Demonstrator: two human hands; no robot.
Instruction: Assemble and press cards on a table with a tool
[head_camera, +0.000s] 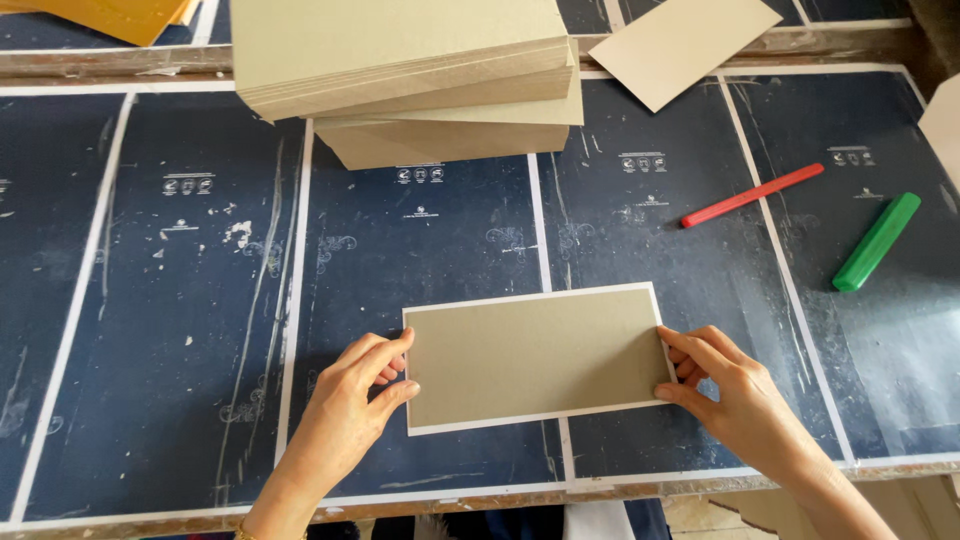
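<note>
The person's left hand (355, 385) and right hand (722, 385) are set well apart, one at each short end of a grey board (535, 355) that lies flat on the table (180, 300), near its front edge. Each hand pinches its end of the board between thumb and fingers, so both are closed on the same piece. A thin white margin (530, 422) shows all round the board; it looks like a slightly larger white sheet under it, though whether the two are stuck together cannot be told.

Judging by the grip and the even margin, the step in hand is squaring the board on its backing. A careful next move would call for small, equal nudges from both ends and then flat pressure, since a skew at one corner would narrow the margin there.

The board is a matt, stiff rectangle with clean cut edges and sharp corners, the dull grey-brown of thick card. A tall stack of boards (420, 70) of the same stuff sits at the far side of the table, its upper layers fanned a little out of line, and one loose board (680, 45) lies tilted beside it. The table is covered with dark blue printed sheets, divided by white lines and scuffed with pale streaks and flecks. To the right lie a thin red stick (752, 195) and a thicker green stick (877, 242), both smooth and apparently plastic, well apart from the hands.
</note>
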